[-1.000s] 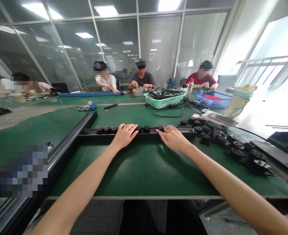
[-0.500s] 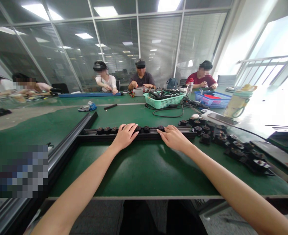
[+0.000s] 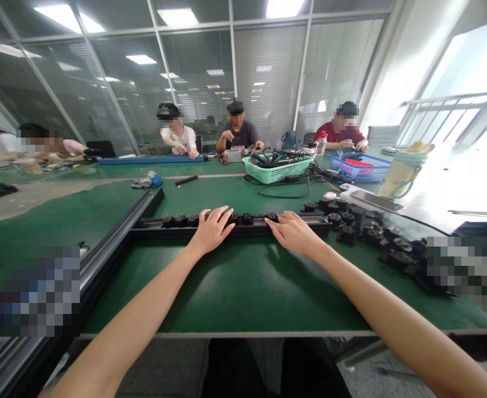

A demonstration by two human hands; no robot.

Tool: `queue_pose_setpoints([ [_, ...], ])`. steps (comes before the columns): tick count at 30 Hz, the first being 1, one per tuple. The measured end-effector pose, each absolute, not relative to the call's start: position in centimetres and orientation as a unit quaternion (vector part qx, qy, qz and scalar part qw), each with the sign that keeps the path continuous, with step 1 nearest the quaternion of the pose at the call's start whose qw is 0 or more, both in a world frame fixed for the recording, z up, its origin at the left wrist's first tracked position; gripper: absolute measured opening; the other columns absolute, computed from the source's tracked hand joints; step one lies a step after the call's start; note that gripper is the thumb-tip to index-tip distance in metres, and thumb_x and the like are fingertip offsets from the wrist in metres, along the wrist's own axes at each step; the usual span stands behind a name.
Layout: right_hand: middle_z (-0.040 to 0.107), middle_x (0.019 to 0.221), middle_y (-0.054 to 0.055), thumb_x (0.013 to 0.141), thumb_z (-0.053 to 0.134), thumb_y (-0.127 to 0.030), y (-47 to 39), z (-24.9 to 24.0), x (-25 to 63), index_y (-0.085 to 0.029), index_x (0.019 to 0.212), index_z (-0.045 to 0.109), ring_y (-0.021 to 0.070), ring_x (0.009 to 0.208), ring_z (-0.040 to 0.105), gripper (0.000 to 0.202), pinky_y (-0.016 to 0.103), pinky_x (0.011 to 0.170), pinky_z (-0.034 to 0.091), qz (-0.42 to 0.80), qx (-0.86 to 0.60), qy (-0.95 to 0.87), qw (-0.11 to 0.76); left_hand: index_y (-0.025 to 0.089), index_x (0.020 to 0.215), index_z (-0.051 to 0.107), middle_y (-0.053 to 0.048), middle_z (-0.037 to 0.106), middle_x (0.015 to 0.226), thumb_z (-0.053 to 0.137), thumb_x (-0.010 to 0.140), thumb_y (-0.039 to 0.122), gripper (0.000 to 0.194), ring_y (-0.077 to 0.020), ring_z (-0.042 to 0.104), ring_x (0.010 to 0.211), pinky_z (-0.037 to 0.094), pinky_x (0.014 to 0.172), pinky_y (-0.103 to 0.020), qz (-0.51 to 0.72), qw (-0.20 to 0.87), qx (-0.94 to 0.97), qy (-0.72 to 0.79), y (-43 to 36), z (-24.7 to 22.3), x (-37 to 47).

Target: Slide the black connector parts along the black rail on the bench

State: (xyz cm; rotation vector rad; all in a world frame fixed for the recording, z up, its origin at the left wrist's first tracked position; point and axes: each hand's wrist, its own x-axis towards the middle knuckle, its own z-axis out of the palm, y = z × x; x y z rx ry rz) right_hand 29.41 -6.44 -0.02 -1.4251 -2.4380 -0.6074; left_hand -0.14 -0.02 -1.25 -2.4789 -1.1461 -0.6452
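Note:
A black channel rail [image 3: 251,231] lies crosswise on the green table, with several small black round modules, which look like sockets [image 3: 180,220], seated along it. My left hand [image 3: 212,231] is over the row, fingers spread and bent down, its fingertips near the modules at the middle. To its right my right hand [image 3: 295,231] has thumb and fingers closed on a single black socket module [image 3: 272,215] in the rail. A gap of bare channel separates this module from the two left of it. The fingers partly hide the contact.
A longer rail [image 3: 114,240] runs diagonally at the left, meeting the crosswise rail's end. Loose black modules [image 3: 373,236] are heaped at right, near a phone [image 3: 376,200] and bottle [image 3: 404,171]. Beyond are a green basket [image 3: 276,174], cables, a blue basket [image 3: 357,172] and several people.
My left hand's fingers have lifted and spread slightly. My right hand stays on the same module. Across the table, the person in the dark shirt has raised a hand.

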Motion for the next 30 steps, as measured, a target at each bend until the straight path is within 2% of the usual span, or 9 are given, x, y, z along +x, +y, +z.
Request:
queue_pose_setpoints([
  [14, 0.076, 0.103, 0.015, 0.109, 0.029, -0.030, -6.47, 0.16, 29.82, -0.014, 0.139, 0.068, 0.0269, 0.107, 0.062, 0.051, 0.037, 0.101, 0.038, -0.201, -0.496, -0.834, 0.131, 0.023, 0.154, 0.046, -0.017, 0.050, 0.156, 0.030, 0.108, 0.046, 0.054, -0.0295, 0.046, 0.143, 0.023, 0.120, -0.054, -0.226, 0.169, -0.874, -0.396, 0.23, -1.33, -0.31],
  [20, 0.076, 0.101, 0.016, 0.110, 0.030, -0.031, -6.55, 0.36, 29.78, -0.012, 0.141, 0.067, 0.0266, 0.103, 0.061, 0.052, 0.037, 0.100, 0.038, -0.205, -0.495, -0.836, 0.120, 0.019, 0.151, 0.050, -0.017, 0.054, 0.152, 0.030, 0.109, 0.045, 0.054, -0.0268, 0.048, 0.143, 0.019, 0.126, -0.051, -0.226, 0.188, -0.874, -0.387, 0.44, -1.45, -0.34],
  [25, 0.076, 0.104, 0.017, 0.110, 0.030, -0.031, -6.60, 0.36, 29.72, -0.013, 0.141, 0.067, 0.0267, 0.102, 0.061, 0.052, 0.037, 0.099, 0.038, -0.200, -0.499, -0.835, 0.119, 0.024, 0.149, 0.054, -0.014, 0.059, 0.146, 0.032, 0.108, 0.044, 0.050, -0.0264, 0.053, 0.138, 0.013, 0.127, -0.055, -0.240, 0.193, -0.865, -0.396, 0.55, -1.52, -0.44],
  [30, 0.076, 0.104, 0.018, 0.110, 0.030, -0.031, -6.60, 0.25, 29.69, -0.013, 0.141, 0.066, 0.0273, 0.102, 0.061, 0.052, 0.038, 0.100, 0.037, -0.201, -0.498, -0.835, 0.122, 0.025, 0.148, 0.055, -0.013, 0.061, 0.144, 0.033, 0.108, 0.043, 0.049, -0.0267, 0.055, 0.136, 0.012, 0.127, -0.057, -0.245, 0.181, -0.864, -0.401, 0.62, -1.54, -0.47],
])
